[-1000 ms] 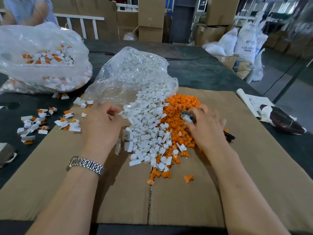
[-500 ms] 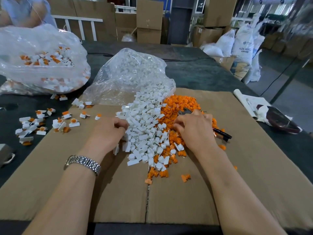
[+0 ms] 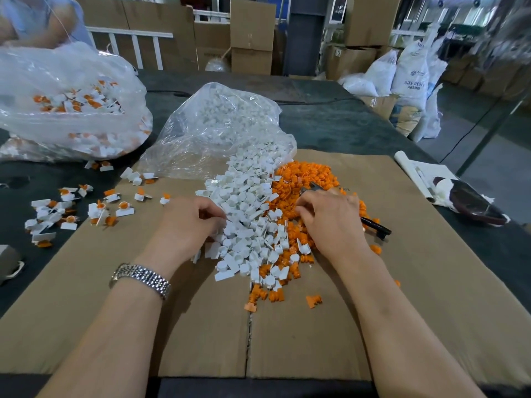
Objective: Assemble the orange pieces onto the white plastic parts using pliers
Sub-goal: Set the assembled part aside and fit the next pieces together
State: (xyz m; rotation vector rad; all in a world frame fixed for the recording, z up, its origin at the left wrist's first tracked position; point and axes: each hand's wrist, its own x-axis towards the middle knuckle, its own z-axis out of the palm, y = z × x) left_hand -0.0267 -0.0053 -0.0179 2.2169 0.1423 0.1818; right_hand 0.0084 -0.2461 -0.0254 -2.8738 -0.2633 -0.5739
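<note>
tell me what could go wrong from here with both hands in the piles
1. The white parts and orange pieces already mix where the piles meet, so the left hand might grab the wrong piece.
2. The right hand holds the pliers while reaching into the orange pile; it could sweep more pieces across the cardboard, where a few lie scattered.

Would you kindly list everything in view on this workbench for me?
white plastic parts: many, white, heap mid-cardboard
orange pieces: many, orange, right of the white heap
pliers: one, black handles, under right hand
assembled pieces: many, white-orange, scattered left
clear bag: one, white parts spilling out
second bag: one, clear, far left
cardboard: one sheet, brown
wristwatch: one, silver, left wrist
left hand: on white heap
right hand: holds pliers
</note>
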